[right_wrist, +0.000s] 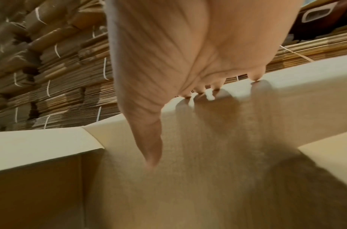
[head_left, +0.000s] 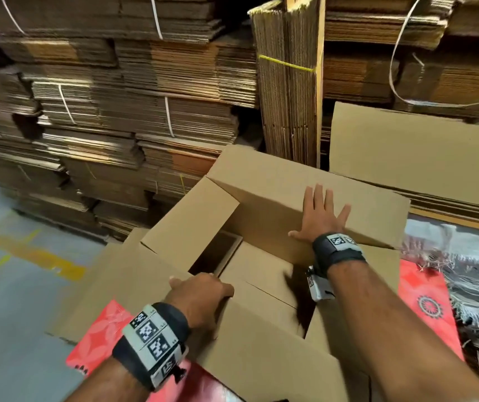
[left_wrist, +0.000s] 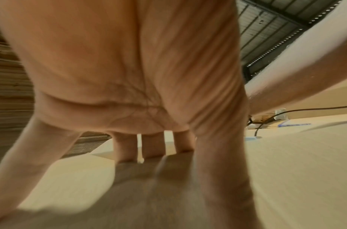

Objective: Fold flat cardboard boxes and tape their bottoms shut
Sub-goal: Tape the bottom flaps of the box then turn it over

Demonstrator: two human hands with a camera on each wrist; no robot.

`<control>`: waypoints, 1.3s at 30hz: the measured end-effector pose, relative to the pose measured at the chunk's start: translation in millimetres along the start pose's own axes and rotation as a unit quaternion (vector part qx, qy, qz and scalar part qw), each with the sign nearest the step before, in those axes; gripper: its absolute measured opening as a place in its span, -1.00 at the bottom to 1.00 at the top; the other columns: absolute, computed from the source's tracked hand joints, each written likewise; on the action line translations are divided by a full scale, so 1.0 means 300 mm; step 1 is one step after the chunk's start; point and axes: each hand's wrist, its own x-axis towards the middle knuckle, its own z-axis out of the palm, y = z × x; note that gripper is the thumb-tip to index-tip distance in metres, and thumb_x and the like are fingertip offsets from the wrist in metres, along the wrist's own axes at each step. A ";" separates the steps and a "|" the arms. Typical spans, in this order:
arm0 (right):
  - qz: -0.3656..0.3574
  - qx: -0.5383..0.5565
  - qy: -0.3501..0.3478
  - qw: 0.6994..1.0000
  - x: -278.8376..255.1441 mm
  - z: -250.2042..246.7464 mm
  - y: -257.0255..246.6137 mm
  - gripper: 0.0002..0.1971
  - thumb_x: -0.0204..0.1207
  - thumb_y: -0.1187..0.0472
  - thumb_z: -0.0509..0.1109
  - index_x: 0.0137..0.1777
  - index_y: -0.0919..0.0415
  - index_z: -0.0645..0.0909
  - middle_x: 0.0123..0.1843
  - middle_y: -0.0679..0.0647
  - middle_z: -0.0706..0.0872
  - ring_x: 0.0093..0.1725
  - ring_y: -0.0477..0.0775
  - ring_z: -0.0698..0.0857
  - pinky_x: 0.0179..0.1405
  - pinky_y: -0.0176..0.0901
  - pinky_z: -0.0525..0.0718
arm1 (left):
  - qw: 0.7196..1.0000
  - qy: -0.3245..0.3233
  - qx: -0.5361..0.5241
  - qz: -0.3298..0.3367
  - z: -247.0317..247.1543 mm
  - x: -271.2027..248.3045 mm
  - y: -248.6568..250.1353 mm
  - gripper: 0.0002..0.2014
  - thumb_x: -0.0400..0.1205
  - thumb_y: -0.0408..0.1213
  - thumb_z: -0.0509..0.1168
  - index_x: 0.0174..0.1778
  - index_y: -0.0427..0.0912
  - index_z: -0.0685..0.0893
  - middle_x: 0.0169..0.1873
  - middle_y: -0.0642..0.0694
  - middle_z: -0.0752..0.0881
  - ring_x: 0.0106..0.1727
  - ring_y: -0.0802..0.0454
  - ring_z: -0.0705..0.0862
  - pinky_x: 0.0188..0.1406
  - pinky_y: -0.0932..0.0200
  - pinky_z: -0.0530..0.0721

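Centre frame: cardboard box (head_left: 192,224), flaps half folded. Right hand (head_left: 319,219), fingers splayed flat, presses far flap (head_left: 276,195) inward. Left hand (head_left: 200,294), fingertips spread, bears on near flap (head_left: 261,358), likely closing the bottom.

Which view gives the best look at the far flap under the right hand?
Head view: most of the far flap shows, right hand spread flat on it. Right wrist shows only its shadowed part near the fingertips; left wrist, nothing certain.

We see grey floor (head_left: 15,314) with yellow markings at lower left, and a red patterned sheet (head_left: 418,285) beside frayed grey fabric (head_left: 470,265) at right.
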 end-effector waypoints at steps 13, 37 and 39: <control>0.106 -0.052 0.014 0.993 -0.324 -0.084 0.101 -0.23 0.67 0.30 0.24 0.80 -0.04 -0.02 0.82 0.15 -0.06 0.78 0.33 0.00 0.54 0.65 0.27 | 0.998 -0.011 0.050 0.026 -0.047 0.036 -0.016 -0.47 0.49 -0.07 0.59 0.36 0.03 0.60 0.28 -0.05 0.66 0.30 -0.08 0.67 0.39 -0.05 0.64; 0.331 -0.130 -0.021 0.935 -0.784 -0.341 0.129 -0.45 0.64 0.05 0.38 0.63 -0.03 0.43 0.66 0.10 0.31 0.63 0.27 0.36 0.49 0.43 0.44 | 0.961 -0.036 0.226 0.152 -0.250 0.199 -0.269 -0.33 0.56 0.56 0.06 0.52 0.34 0.48 0.51 0.07 0.56 0.55 -0.10 0.46 0.51 -0.43 0.14; 0.347 -0.159 -0.026 0.924 -0.802 -0.297 0.133 -0.33 0.61 -0.02 0.42 0.71 -0.03 0.34 0.78 0.12 0.11 0.75 0.28 0.12 0.60 0.55 0.23 | 0.953 -0.031 0.265 0.146 -0.242 0.218 -0.298 -0.31 0.52 0.60 0.01 0.45 0.34 0.56 0.48 0.05 0.56 0.56 -0.10 0.42 0.47 -0.58 0.06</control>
